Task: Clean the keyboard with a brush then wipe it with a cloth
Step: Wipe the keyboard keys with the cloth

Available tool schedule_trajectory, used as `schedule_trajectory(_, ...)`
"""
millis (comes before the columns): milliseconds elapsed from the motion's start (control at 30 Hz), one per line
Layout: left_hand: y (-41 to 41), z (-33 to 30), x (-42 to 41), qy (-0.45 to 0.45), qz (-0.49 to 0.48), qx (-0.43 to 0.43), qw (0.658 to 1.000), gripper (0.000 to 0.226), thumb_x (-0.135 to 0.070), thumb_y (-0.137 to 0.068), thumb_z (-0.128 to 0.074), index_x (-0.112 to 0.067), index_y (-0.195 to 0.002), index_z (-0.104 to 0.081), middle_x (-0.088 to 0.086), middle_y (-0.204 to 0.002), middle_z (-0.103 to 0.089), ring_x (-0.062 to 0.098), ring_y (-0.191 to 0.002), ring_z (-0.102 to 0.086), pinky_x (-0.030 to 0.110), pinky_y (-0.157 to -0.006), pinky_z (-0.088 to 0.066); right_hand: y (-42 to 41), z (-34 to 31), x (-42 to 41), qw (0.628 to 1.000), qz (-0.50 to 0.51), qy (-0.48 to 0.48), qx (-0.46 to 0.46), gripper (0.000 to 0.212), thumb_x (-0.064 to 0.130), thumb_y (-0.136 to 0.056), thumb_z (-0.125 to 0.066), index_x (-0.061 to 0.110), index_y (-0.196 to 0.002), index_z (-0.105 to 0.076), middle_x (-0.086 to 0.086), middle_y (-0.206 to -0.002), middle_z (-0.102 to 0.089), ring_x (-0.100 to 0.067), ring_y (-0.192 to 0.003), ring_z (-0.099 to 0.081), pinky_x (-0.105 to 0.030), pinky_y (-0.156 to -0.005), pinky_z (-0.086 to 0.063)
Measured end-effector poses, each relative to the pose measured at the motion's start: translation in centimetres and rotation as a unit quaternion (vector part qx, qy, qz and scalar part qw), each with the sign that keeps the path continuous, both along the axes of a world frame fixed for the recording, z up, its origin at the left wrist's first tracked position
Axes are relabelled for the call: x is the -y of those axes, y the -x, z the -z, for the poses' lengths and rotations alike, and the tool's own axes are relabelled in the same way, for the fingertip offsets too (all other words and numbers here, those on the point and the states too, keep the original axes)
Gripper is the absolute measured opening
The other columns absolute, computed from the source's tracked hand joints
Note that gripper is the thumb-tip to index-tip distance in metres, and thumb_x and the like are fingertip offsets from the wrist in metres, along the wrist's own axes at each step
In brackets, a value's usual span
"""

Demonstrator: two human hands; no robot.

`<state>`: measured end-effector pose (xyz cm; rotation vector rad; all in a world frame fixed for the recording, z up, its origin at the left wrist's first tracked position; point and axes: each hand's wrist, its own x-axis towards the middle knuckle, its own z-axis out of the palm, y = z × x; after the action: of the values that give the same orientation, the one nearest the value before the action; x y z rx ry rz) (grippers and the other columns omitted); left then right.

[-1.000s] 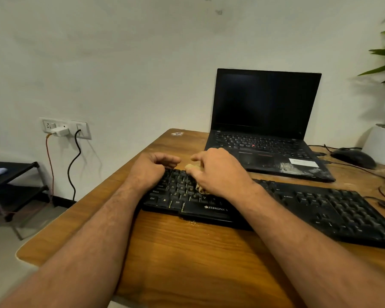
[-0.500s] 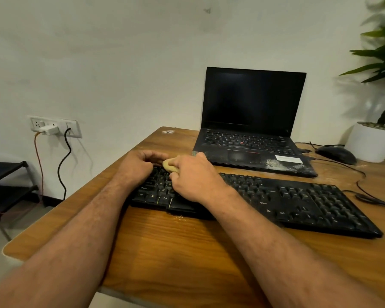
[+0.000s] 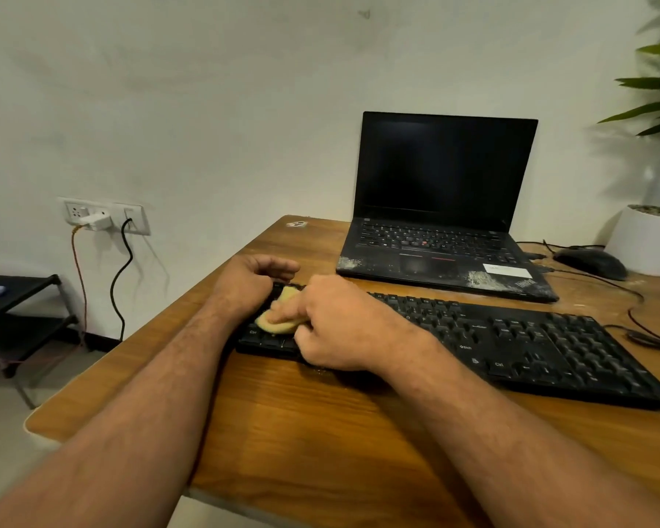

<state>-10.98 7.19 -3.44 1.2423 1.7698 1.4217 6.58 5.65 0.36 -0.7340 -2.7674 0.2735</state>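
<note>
A black keyboard (image 3: 511,341) lies across the wooden desk (image 3: 321,432). My right hand (image 3: 343,322) holds a small yellow cloth (image 3: 279,318) pressed on the keys at the keyboard's left end. My left hand (image 3: 252,283) rests on the keyboard's far left corner with its fingers curled over the edge, holding it in place. No brush is in view.
A dusty open laptop (image 3: 442,230) stands behind the keyboard. At the right are a black mouse (image 3: 591,262), cables (image 3: 641,329) and a white plant pot (image 3: 644,242). A wall socket with plugs (image 3: 100,217) and a black rack (image 3: 20,318) are at the left.
My right hand has slid the cloth left and toward the front of the keyboard's left end. My left hand has stayed at the corner. The camera has turned slightly.
</note>
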Motion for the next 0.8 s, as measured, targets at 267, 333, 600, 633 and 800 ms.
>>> schedule_trajectory(267, 0.2, 0.0, 0.0, 0.003, 0.007, -0.012, 1.0, 0.056, 0.02, -0.08, -0.039, -0.017, -0.096, -0.077, 0.006, -0.097, -0.077, 0.021, -0.099, -0.071, 0.038, -0.09, -0.057, -1.0, 0.1, -1.1, 0.992, 0.097, -0.019, -0.081, 0.044, 0.014, -0.09, -0.052, 0.039, -0.121, -0.069, 0.004, -0.101, -0.061, -0.009, -0.096, -0.051, -0.029, -0.096, -0.048)
schedule_trajectory(333, 0.0, 0.0, 0.0, 0.002, 0.006, -0.022, 1.0, 0.057, 0.021, -0.08, -0.037, -0.016, -0.098, -0.076, 0.006, -0.098, -0.076, 0.019, -0.099, -0.071, 0.034, -0.087, -0.057, -1.0, 0.2, -1.5, 0.991, 0.116, -0.003, -0.06, 0.044, 0.011, -0.092, -0.052, 0.035, -0.124, -0.069, 0.001, -0.113, -0.068, -0.013, -0.105, -0.057, -0.031, -0.101, -0.048)
schedule_trajectory(600, 0.0, -0.2, 0.2, 0.001, 0.013, -0.05, 0.999, 0.061, 0.021, -0.076, -0.038, -0.019, -0.097, -0.079, 0.003, -0.096, -0.077, 0.015, -0.095, -0.07, 0.029, -0.082, -0.058, -1.1, -0.2, -1.0, 0.982, 0.029, 0.108, -0.151, 0.036, 0.004, -0.082, -0.058, 0.029, -0.096, -0.081, 0.009, -0.077, -0.074, -0.003, -0.044, -0.049, -0.014, -0.044, -0.04)
schedule_trajectory(633, -0.1, -0.3, 0.2, -0.001, 0.015, -0.05, 0.999, 0.059, 0.02, -0.078, -0.04, -0.02, -0.095, -0.08, 0.001, -0.091, -0.078, 0.016, -0.091, -0.071, 0.028, -0.078, -0.058, -0.9, 0.2, -1.7, 0.985, 0.066, 0.056, -0.148, 0.042, 0.005, -0.084, -0.054, 0.032, -0.106, -0.078, 0.006, -0.09, -0.075, -0.002, -0.051, -0.051, -0.012, -0.049, -0.04)
schedule_trajectory(800, -0.3, -0.4, 0.4, 0.001, 0.017, -0.05, 0.999, 0.059, 0.02, -0.079, -0.037, -0.017, -0.099, -0.079, 0.001, -0.091, -0.077, 0.014, -0.087, -0.07, 0.024, -0.072, -0.057, -0.3, -0.2, -1.6, 0.994, 0.077, 0.058, -0.053, 0.047, 0.002, -0.087, -0.053, 0.029, -0.12, -0.073, 0.01, -0.117, -0.071, 0.004, -0.092, -0.055, -0.011, -0.09, -0.045)
